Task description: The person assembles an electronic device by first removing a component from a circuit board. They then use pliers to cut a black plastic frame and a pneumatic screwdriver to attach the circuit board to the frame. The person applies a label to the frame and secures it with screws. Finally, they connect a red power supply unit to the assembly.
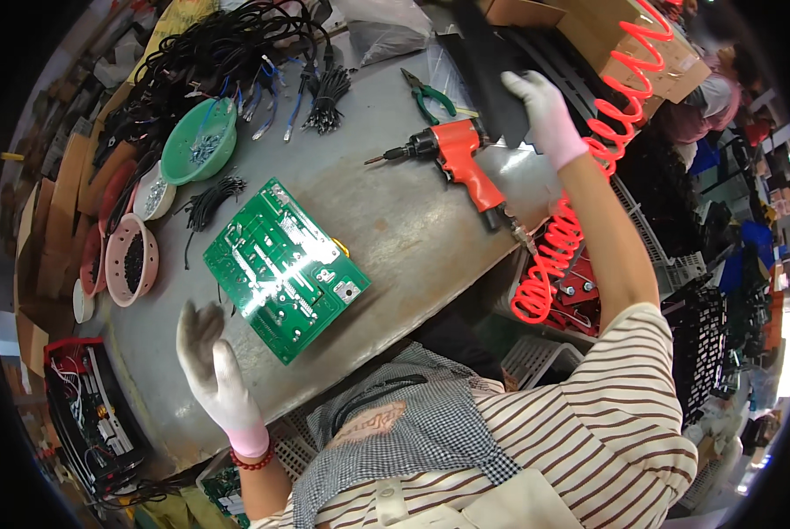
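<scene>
My left hand (pixel 214 375), in a white glove with greyed fingers, is open at the table's near left side, thumb apart from the fingers. It holds nothing and is nearest to a green circuit board (pixel 280 264), which lies solder side up. At the far right my gloved right hand (pixel 545 115) is closed on the edge of a long black panel (pixel 490 75); part of its grip is hidden. Left of this hand lies a red-and-black air screwdriver (pixel 457 154), its bit pointing left. Green-handled pliers (pixel 430 95) lie beyond the tool.
A red coiled air hose (pixel 549 264) hangs along the table's right edge. Bundled black cables (pixel 227 53) lie at the back left. A green bowl (pixel 223 150) and a pink basket (pixel 151 269) hold small parts. A red-edged electronics unit (pixel 91 414) is at lower left.
</scene>
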Demonstrator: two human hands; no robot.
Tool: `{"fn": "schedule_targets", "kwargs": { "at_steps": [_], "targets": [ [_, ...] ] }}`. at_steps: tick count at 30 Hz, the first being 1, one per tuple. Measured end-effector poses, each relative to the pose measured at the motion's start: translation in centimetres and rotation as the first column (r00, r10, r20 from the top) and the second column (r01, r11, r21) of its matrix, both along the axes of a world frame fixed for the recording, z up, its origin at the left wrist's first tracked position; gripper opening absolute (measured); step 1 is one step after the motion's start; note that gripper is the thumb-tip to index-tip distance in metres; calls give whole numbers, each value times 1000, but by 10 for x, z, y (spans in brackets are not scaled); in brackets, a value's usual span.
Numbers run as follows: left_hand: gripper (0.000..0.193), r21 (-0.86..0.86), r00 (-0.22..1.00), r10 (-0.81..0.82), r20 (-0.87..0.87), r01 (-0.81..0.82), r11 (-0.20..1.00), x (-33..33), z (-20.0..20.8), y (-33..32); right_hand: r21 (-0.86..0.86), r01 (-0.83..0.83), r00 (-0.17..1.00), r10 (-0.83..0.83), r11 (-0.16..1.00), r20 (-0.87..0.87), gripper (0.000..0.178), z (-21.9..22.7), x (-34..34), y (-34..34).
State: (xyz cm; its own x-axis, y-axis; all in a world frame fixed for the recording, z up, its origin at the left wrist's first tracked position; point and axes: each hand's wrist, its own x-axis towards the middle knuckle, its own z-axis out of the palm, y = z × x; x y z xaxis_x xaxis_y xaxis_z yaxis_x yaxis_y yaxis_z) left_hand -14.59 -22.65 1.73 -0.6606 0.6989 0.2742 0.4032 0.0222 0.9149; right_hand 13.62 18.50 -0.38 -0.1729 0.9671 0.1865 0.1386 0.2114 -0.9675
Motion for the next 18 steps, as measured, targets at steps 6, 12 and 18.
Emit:
{"fn": "schedule_targets", "kwargs": {
  "at_steps": [6,12,18],
  "targets": [
    [66,263,713,-480,511,402,877,27,27,83,-61,-679,734,678,731,-40,44,55,-78,-178],
    [30,350,680,-270,682,21,936,11,27,61,248,-397,916,365,884,166,38,20,-95,-63],
    [28,143,642,13,766,-191,971,-35,5,-10,369,-98,359,-313,924,879,57,-69,-23,63]
  ]
}}
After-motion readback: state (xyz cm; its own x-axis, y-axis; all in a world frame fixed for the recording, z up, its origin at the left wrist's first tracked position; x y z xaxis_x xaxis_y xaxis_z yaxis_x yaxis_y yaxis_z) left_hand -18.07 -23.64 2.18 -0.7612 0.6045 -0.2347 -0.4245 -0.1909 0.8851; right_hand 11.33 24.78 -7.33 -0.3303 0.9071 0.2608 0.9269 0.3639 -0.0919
